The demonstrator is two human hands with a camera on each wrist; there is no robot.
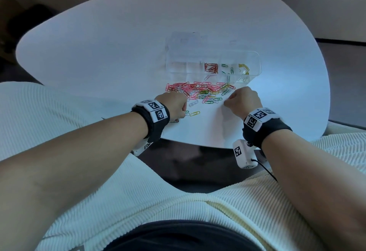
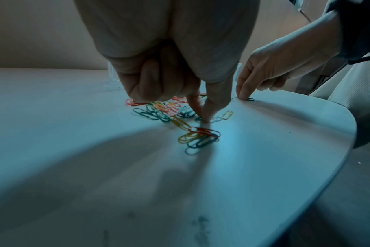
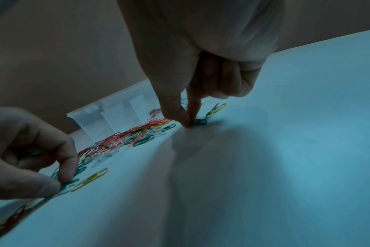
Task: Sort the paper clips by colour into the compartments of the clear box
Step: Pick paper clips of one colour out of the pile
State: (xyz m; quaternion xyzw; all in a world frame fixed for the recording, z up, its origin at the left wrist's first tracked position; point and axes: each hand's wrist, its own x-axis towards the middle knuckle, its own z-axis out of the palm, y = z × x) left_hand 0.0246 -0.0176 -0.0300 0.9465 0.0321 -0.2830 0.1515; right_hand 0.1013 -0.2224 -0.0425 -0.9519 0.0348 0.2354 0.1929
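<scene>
A clear box [image 1: 255,56] stands on the white table, with red clips [image 1: 211,68], green clips [image 1: 225,68] and yellow clips [image 1: 244,68] in separate compartments. A mixed pile of paper clips [image 1: 200,92] lies just in front of it. My left hand [image 2: 204,120] pinches a green clip [image 2: 199,119] on the table at the pile's near left, the other fingers curled. My right hand [image 3: 188,124] pinches another green clip [image 3: 199,122] with thumb and forefinger at the pile's near right.
A yellow clip [image 1: 195,113] and a white clip [image 2: 215,119] lie beside my left fingertips. A small bunch of red, yellow and green clips [image 2: 201,137] sits nearer the table's front edge [image 1: 198,144]. My lap is right below that edge.
</scene>
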